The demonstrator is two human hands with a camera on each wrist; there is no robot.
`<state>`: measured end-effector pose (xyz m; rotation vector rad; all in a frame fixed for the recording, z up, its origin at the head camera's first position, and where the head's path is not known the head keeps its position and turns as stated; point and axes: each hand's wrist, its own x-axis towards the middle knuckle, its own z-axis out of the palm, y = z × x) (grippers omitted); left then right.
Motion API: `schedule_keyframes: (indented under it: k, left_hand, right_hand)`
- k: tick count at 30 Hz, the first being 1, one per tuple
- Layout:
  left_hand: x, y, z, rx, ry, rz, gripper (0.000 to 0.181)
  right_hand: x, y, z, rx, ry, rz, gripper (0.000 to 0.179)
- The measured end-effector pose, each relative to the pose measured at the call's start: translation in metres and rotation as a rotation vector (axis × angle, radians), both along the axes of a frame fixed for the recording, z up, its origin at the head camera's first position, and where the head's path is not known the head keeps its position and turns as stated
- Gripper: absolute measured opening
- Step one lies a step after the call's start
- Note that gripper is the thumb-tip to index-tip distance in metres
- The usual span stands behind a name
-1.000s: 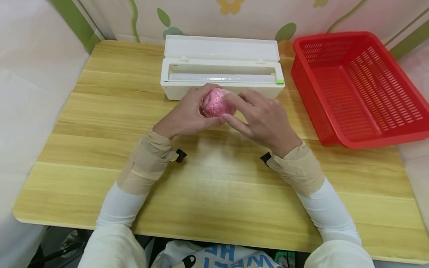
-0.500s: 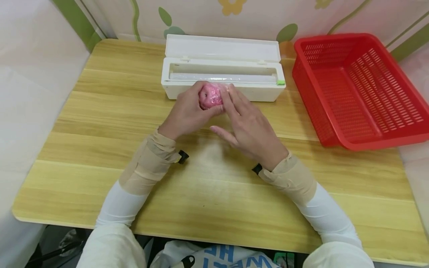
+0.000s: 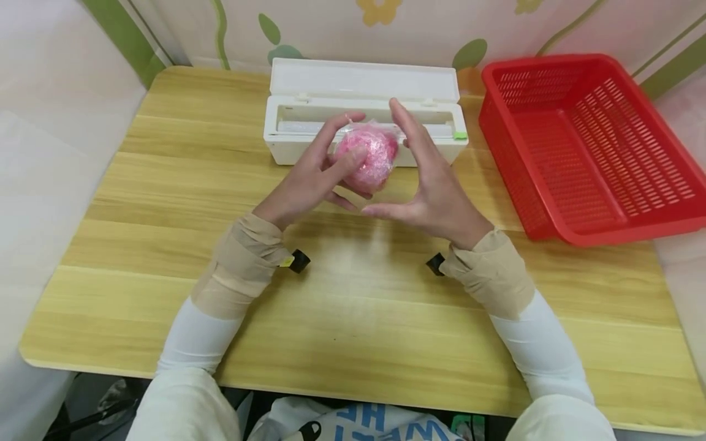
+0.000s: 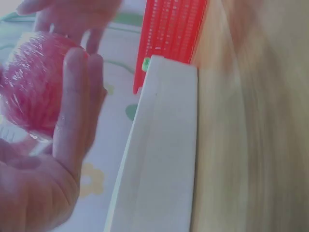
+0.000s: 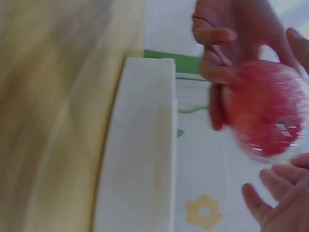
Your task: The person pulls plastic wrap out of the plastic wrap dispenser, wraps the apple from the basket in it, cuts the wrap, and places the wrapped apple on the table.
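Observation:
A round pink-red apple [image 3: 377, 156], wrapped in shiny cling film, is up off the table in front of the white dispenser box. My left hand [image 3: 309, 180] holds it from the left, thumb across its near face and other fingers behind and below. On the other side, my right hand [image 3: 441, 193] is spread wide, thumb and fingers apart around the apple's right side. In the left wrist view, left fingers stand along the wrapped apple [image 4: 36, 84]. The right wrist view shows the apple [image 5: 265, 108] blurred, left fingers at its edge and right fingertips below it.
The white cling film dispenser [image 3: 281, 147] stands at the back of the wooden table [image 3: 353, 331], lid raised, a film roll [image 3: 295, 127] inside. A red plastic basket [image 3: 562, 159] sits at the back right. A patterned curtain [image 3: 331, 30] hangs behind.
The apple has been turned in the left hand, whose thumb now lies across its face. The right hand pressed against the film and has since drawn back to the right, spread open.

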<state>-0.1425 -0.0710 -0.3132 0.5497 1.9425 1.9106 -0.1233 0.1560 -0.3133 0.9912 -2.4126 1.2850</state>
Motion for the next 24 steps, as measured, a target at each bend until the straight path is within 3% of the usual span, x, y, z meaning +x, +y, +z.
schedule_keyframes:
  k: [2,6,8,13,16,20,24]
  left_hand:
    - [0.002,0.003,0.0,0.029,-0.015,-0.034,0.047]
    - [0.004,0.007,-0.001,0.042,-0.02,-0.063,0.038]
    - [0.005,0.009,-0.002,0.032,-0.018,-0.073,0.036]
    - [0.006,0.009,-0.003,-0.014,0.035,-0.122,0.038]
    - [0.005,0.007,-0.004,-0.069,0.143,-0.113,0.059]
    - [0.002,0.003,-0.007,-0.197,0.402,-0.117,0.097]
    - [-0.001,0.003,-0.011,-0.318,0.669,-0.151,0.1]
  right_hand:
    - [-0.003,-0.004,-0.006,-0.08,-0.007,0.032,0.129]
    - [-0.005,-0.008,-0.013,-0.167,0.099,0.038,0.112]
    - [-0.006,-0.008,-0.013,-0.181,0.149,0.023,0.101]
    - [-0.006,-0.004,-0.01,-0.168,0.126,0.021,0.086]
    - [-0.006,0.001,-0.008,-0.106,0.103,-0.023,0.081]
    - [-0.006,0.006,-0.005,-0.024,0.08,-0.085,0.079]
    - [-0.006,0.008,-0.003,0.042,-0.031,-0.095,0.092]
